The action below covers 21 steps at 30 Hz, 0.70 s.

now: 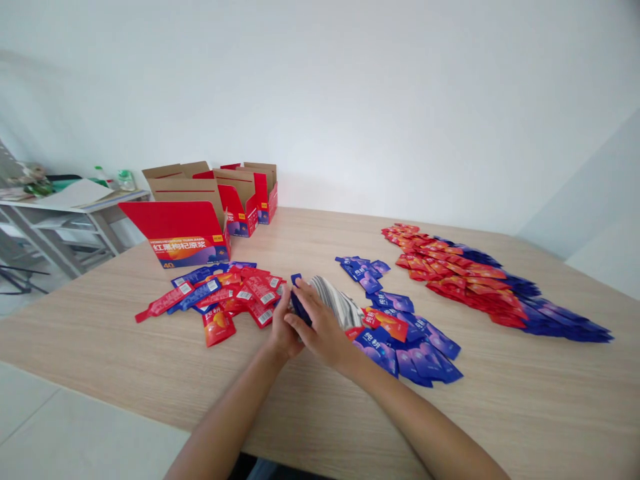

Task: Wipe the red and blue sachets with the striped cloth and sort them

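Observation:
Near the table's middle, my left hand (285,330) grips a dark blue sachet (300,308). My right hand (323,327) presses against it from the other side, fingers laid over it. A grey-and-white striped cloth (337,300) shows just behind my right hand; whether that hand also touches it I cannot tell. Left of my hands lies a loose pile of red and blue sachets (260,293), several with barcodes showing. To the right, mostly blue sachets (420,357) with a few red ones are spread, some close to the cloth and my right wrist.
Several open red cardboard boxes (193,233) stand at the table's back left, flaps raised. A long stack of overlapping red and blue sachets (465,280) runs along the right side. The white wall (350,120) borders the table behind. A side desk (90,203) stands far left.

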Each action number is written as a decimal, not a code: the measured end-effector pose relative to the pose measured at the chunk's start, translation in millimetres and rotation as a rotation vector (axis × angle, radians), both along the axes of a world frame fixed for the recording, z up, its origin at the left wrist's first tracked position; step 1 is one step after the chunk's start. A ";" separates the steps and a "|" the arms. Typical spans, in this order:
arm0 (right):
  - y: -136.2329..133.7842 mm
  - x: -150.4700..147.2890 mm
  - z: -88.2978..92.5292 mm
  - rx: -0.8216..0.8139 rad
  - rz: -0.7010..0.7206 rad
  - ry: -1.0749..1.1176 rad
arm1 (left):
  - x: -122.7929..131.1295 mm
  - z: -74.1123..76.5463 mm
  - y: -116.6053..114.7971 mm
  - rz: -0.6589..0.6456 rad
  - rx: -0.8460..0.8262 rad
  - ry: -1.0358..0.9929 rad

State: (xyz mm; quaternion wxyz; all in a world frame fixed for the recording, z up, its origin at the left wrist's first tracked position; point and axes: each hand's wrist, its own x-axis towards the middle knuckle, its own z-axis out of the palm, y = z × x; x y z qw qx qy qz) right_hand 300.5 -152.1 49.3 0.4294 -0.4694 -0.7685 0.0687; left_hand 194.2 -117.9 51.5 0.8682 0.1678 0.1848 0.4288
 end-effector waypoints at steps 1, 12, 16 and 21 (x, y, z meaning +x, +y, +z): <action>1.8 3.2 -0.6 0.027 -0.037 -0.019 | 5.6 -4.8 -4.5 -0.035 -0.002 0.009; 19.5 54.6 28.2 -0.212 -0.371 -0.296 | 27.5 -18.2 3.0 -0.012 -0.067 0.208; 21.0 102.0 41.3 -0.681 -0.556 -0.480 | 7.2 -4.5 32.9 0.265 -0.139 0.215; 22.8 138.1 26.3 -1.027 -0.665 -0.626 | -23.6 5.9 60.8 0.451 -0.162 0.120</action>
